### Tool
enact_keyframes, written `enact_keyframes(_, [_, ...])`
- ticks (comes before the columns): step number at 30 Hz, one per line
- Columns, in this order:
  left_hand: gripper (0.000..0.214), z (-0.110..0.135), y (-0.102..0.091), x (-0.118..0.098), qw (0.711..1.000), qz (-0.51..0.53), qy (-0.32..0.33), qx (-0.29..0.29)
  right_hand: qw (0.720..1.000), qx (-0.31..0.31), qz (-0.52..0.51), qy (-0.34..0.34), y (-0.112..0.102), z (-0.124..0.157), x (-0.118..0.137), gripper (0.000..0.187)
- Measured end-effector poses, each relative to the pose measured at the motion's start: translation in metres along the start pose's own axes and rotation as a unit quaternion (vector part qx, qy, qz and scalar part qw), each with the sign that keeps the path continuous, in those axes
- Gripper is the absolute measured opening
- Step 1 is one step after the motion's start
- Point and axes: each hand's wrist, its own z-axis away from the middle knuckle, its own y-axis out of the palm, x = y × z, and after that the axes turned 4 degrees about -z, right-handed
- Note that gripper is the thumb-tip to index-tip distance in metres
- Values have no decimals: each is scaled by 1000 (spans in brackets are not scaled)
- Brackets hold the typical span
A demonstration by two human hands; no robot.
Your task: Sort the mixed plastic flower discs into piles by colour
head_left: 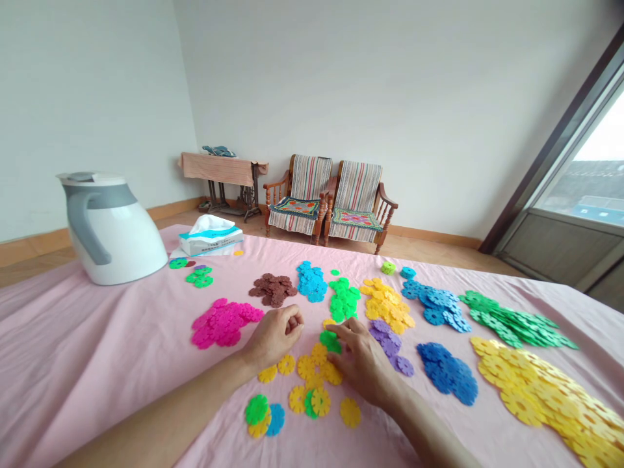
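Observation:
My left hand (277, 335) hovers over the pink cloth with its fingers curled in. Whatever it may hold is hidden. To its left lies a heap of magenta snowflake discs (224, 323). My right hand (363, 361) has its thumb and index finger around the edge of a green snowflake disc (330, 340). Just below, several yellow discs (306, 367) are scattered loosely. A purple pile (387, 339) sits right beside the right hand. Nearer to me, a green disc (257, 409) overlaps a yellow one and a blue one (275, 419).
Further piles are brown (273, 290), light blue (312, 282), green (344, 300), dark blue (447, 374) and a long yellow spread (550, 396). A white-grey jug (121, 240) and a tissue box (210, 240) stand at the left. Two chairs (353, 201) are beyond the table.

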Motion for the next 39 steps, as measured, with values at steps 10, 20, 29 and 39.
enact_keyframes(10, [9,0,0,2,1000,4,0,3,1000,-22,8,-20,-1,2,8,19])
enact_keyframes(20, [9,0,-1,0,1000,5,-3,9,975,-179,-93,98,-3,-16,-32,20])
enact_keyframes(29, [9,0,0,2,1000,9,2,5,997,-23,-62,30,-11,0,-10,9])
enact_keyframes(39, [8,0,0,2,1000,2,2,5,994,25,-98,32,-12,3,-12,9])
